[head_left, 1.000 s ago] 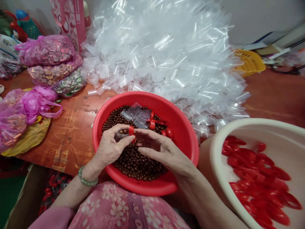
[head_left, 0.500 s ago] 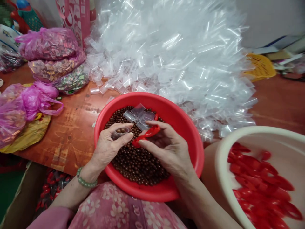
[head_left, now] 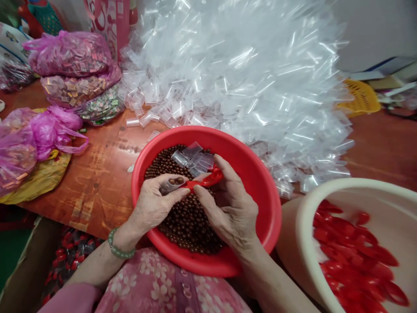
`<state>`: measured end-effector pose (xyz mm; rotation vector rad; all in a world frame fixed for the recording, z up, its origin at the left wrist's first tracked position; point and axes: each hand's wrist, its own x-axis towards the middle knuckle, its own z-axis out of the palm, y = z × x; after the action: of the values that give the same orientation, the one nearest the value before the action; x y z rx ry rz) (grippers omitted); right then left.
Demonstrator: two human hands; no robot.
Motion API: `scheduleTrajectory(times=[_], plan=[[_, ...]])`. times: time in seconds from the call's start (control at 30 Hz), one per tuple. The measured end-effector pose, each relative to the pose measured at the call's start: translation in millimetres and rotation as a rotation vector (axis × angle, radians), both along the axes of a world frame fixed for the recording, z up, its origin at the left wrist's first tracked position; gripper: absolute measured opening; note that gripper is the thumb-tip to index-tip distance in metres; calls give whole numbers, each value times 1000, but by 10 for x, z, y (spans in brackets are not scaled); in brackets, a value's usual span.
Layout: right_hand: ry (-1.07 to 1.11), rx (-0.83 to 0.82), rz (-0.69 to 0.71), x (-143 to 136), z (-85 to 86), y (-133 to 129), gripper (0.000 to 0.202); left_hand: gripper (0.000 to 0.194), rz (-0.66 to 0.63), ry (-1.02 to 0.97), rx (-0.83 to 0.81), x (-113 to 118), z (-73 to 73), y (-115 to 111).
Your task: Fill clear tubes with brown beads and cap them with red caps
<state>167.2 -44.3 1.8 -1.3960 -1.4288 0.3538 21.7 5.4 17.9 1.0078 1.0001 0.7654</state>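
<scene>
Pinched in my left hand [head_left: 156, 198] is a small clear sleeve [head_left: 171, 185] with a few brown beads showing inside. My right hand [head_left: 230, 204] has its fingers round a red plastic piece [head_left: 211, 177], whose narrow end meets the mouth of the sleeve. Both hands are over a red basin [head_left: 272, 208]. Many brown beads [head_left: 192, 230] lie in that basin, and several clear sleeves [head_left: 195, 158] rest on top of them near its far side.
A large heap of clear sleeves [head_left: 234, 78] covers the table behind the basin. At right stands a cream bucket [head_left: 304, 226] of red pieces [head_left: 358, 256]. Pink bags [head_left: 71, 54] lie at left, a yellow basket [head_left: 361, 98] at far right. Below left, a box holds red-and-clear items [head_left: 70, 252].
The red piece has come to the sleeve's open end, the gap between them closing. My right index finger has lifted off it. The whole view has shifted slightly.
</scene>
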Motion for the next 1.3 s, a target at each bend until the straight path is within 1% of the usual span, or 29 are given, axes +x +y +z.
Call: scheduleTrajectory(times=[0.07, 0.13, 0.2, 0.27, 0.33, 0.4, 0.47, 0.53, 0.6, 0.67, 0.7, 0.77, 0.8, 0.83, 0.9, 0.97, 1.03, 1.07, 1.17, 1.23, 1.3], plan=[[-170, 16, 68, 40, 32, 27, 60, 20, 20, 0, 9, -10, -16, -4], [-277, 1, 159, 70, 67, 49, 53, 22, 32, -21, -8, -19, -38, -3], [-304, -37, 234, 81, 86, 55, 45, 24, 47, -69, -41, -26, -58, 0], [-256, -84, 282, 74, 81, 44, 39, 25, 61, -119, -72, -31, -65, 5], [-151, -127, 263, 56, 59, 24, 37, 25, 76, -139, -102, -34, -56, 8], [-22, -160, 175, 28, 34, 6, 38, 21, 81, -138, -124, -38, -38, 10], [47, -157, 78, -6, 18, -4, 33, 18, 85, -144, -133, -42, -32, 16], [-8, -98, 44, -43, 15, -1, 22, 18, 80, -183, -139, -46, -50, 26], [-153, 25, 59, -73, 26, 10, 19, 22, 79, -252, -153, -48, -90, 40], [-296, 142, 104, -90, 48, 23, 24, 26, 78, -312, -163, -46, -133, 56], [-348, 176, 128, -93, 62, 27, 26, 27, 77, -333, -165, -45, -150, 65], [-408, 192, 172, -83, 88, 29, 30, 28, 67, -367, -170, -47, -165, 83], [-402, 182, 185, -69, 100, 27, 31, 28, 56, -385, -177, -53, -162, 92], [-361, 155, 190, -50, 112, 24, 31, 30, 34, -407, -188, -63, -153, 100], [-168, 49, 144, 4, 132, 17, 27, 35, -34, -458, -206, -93, -123, 115], [87, -74, 32, 69, 149, 16, 23, 39, -115, -483, -193, -130, -88, 126], [260, -135, -70, 127, 157, 21, 21, 41, -172, -461, -147, -155, -57, 137], [302, -141, -92, 150, 155, 25, 21, 40, -195, -425, -119, -159, -46, 144], [369, -148, -84, 198, 126, 31, 21, 37, -265, -293, -72, -131, -13, 172], [410, -142, -87, 221, 102, 29, 22, 38, -298, -267, -72, -91, 17, 196], [445, -124, -93, 241, 95, 22, 22, 38, -301, -278, -67, -49, 55, 216]])
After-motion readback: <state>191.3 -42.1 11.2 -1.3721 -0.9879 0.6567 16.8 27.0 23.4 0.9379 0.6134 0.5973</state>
